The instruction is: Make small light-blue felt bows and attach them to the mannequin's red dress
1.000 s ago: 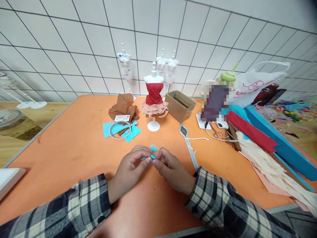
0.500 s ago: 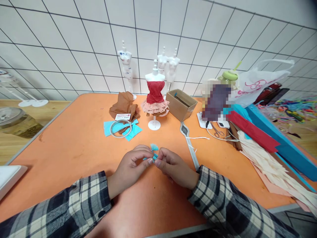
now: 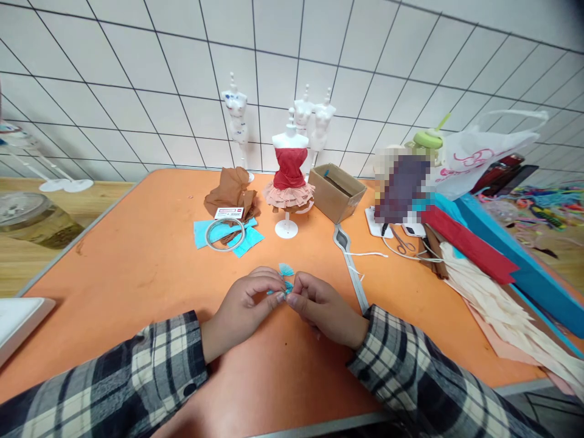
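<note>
Between my hands is a small gathered piece of turquoise crepe paper (image 3: 286, 269), its upper end fanned out. My left hand (image 3: 246, 304) pinches its lower part between thumb and fingertips. From the other side my right hand (image 3: 326, 309) pinches the same piece, its fingertips almost touching the left ones; the exact grip is partly hidden. Behind them stands a small white mannequin (image 3: 290, 140) in a red strapless top (image 3: 291, 167) and a ruffled pink paper skirt (image 3: 289, 197).
Left of the mannequin lie brown paper (image 3: 228, 187), turquoise sheets (image 3: 249, 242), a small white box (image 3: 229, 213) and a silver ring (image 3: 208, 234). A cardboard box (image 3: 335, 201), a grey strap (image 3: 353, 274), scissors (image 3: 404, 244) and cream paper strips (image 3: 493, 304) are to the right.
The view has shifted slightly, so the table's things sit a little further right. Both hands keep their pinch on the crepe paper, with hardly any movement.
</note>
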Tool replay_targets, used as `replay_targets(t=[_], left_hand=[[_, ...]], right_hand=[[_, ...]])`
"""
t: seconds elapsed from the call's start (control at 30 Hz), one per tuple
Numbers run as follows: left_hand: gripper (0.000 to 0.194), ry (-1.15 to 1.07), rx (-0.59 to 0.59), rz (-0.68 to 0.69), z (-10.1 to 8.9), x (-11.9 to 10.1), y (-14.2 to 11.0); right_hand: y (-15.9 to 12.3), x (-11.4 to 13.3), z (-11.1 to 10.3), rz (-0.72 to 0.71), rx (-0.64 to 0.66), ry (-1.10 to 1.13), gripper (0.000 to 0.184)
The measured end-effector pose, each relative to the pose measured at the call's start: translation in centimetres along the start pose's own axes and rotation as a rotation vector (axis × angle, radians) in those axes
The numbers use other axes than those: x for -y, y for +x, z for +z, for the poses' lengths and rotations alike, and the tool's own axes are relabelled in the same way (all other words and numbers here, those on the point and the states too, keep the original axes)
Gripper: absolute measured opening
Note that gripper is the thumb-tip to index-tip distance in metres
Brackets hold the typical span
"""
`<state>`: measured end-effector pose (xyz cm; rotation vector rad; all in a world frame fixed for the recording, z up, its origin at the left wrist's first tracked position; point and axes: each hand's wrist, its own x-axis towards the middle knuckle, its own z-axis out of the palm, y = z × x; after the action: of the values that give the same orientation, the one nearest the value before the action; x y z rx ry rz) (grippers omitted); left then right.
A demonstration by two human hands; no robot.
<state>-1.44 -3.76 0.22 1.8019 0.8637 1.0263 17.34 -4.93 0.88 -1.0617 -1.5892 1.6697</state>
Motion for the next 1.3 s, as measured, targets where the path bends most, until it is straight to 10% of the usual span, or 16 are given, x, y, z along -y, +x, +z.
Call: replay_targets(t=[1.07,1.3], left_hand=[[0.020,-0.035,-0.011,0.091,0.0,0.3,-0.1],[0.021,-0.153,-0.071,-0.208,-0.1,0.6,0.2]], right_hand=[[-0.1,-0.2,-0.3,-0.056,0.009,-0.113,0.033],[1.2,-0.5,-2.8,-0.051,-0.247,-0.391,0.029]])
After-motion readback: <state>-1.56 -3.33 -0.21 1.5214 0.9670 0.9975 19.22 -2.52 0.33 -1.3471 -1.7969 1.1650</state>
